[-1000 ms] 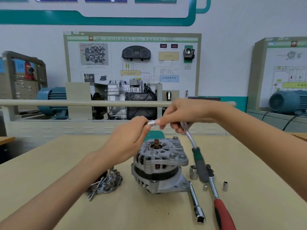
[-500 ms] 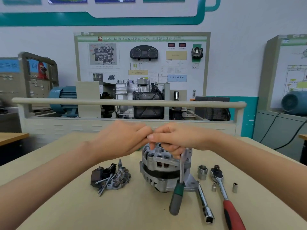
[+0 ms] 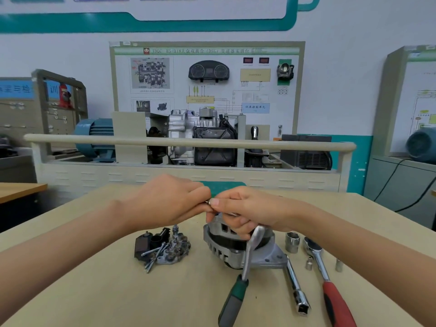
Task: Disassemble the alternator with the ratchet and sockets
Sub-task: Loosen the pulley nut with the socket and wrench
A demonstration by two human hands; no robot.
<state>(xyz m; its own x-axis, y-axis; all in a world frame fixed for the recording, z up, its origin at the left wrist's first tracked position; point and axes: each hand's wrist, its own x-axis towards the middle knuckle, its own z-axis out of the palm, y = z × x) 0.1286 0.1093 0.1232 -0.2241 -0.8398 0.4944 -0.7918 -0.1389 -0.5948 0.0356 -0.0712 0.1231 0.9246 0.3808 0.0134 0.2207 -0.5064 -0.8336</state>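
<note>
Green header strip of the beige-framed white training board [image 3: 207, 51]: a red logo, then "TDQC BS 018", Chinese characters, "(DSG)" and more Chinese characters.
Pale blue label on that board [image 3: 255, 107]: Chinese characters, too blurred to tell.
Blue sign on the far left [image 3: 16, 89]: large white Chinese characters, partly hidden.

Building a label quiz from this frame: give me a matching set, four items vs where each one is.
Items:
1. green-handled ratchet
2. red-handled ratchet
3. large socket
4. removed parts pile

Places:
A. lying on the table, far right of the alternator
B. on the table, left of the alternator
C. held in the right hand, handle hanging down
D. standing on the table, between the alternator and the red-handled ratchet's head

Pairs: 1-C, 2-A, 3-D, 4-B
</note>
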